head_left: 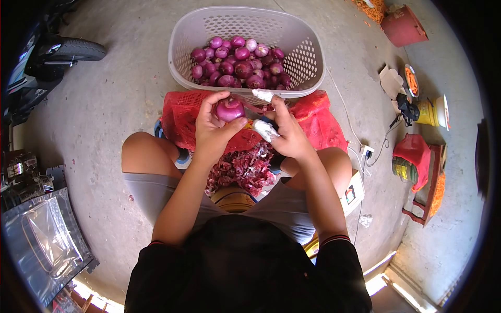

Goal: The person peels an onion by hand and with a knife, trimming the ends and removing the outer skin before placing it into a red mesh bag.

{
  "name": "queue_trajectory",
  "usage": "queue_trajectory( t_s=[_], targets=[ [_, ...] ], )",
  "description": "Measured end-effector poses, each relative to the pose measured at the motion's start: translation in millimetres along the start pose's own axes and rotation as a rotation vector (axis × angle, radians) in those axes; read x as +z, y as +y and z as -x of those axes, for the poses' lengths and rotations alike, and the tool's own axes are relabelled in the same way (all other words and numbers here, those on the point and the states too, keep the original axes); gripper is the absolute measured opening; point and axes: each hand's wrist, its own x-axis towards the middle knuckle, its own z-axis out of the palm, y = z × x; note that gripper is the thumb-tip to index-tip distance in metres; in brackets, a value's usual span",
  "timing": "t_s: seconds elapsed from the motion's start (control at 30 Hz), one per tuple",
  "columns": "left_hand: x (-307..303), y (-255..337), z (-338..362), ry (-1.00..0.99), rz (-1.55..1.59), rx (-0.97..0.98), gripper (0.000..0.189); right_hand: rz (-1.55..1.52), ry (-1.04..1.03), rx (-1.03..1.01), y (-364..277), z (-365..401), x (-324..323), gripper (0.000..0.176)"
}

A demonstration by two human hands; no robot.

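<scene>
My left hand [211,122] is wrapped round a purple-red onion [230,108], which it holds up in front of the basket. Beside it my right hand [289,130] has white wrapping on the thumb and index finger, with those two tips apart. A thin reddish strip or edge shows between the onion and this hand; what the curled fingers hold is hidden. Beneath both hands lies a heap of dry onion skins [240,169] over a yellow-rimmed container [234,201]. Ahead stands a grey plastic basket [182,39] with many purple onions [242,69] in it.
Red mesh sacking [180,120] and more red sacking [319,122] lie between my legs and the basket. A motorbike wheel [78,48] is at left. Cables and a socket block [367,151] lie at right, near a red bucket [404,26] and a yellow container [428,113].
</scene>
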Motion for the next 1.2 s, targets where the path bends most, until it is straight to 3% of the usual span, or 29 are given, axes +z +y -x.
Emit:
queue_trajectory(
  t_s=[0.3,0.5,0.6,0.7,1.0,1.2],
  targets=[
    [-2,-1,-1,-0.066,-0.075,0.054,0.057,-0.009,-0.009,0.016,-4,-7,2,0.06],
    [0,2,0,-0.088,-0.114,0.077,0.058,-0.232,-0.024,0.034,-12,-10,-2,0.051],
    [-2,0,-2,-0.073,-0.133,0.093,0.058,-0.288,-0.095,0.155,-24,-4,-12,0.052],
    [-5,0,-3,-0.068,-0.205,0.129,0.058,-0.146,-0.061,0.071,-22,-5,-10,0.054],
    [-3,1,-2,-0.045,-0.282,0.175,0.059,-0.162,-0.048,0.063,-12,-7,3,0.053],
    [-4,1,-2,-0.037,-0.21,0.144,0.059,-0.337,-0.037,0.076,-10,-11,9,0.05]
  ],
)
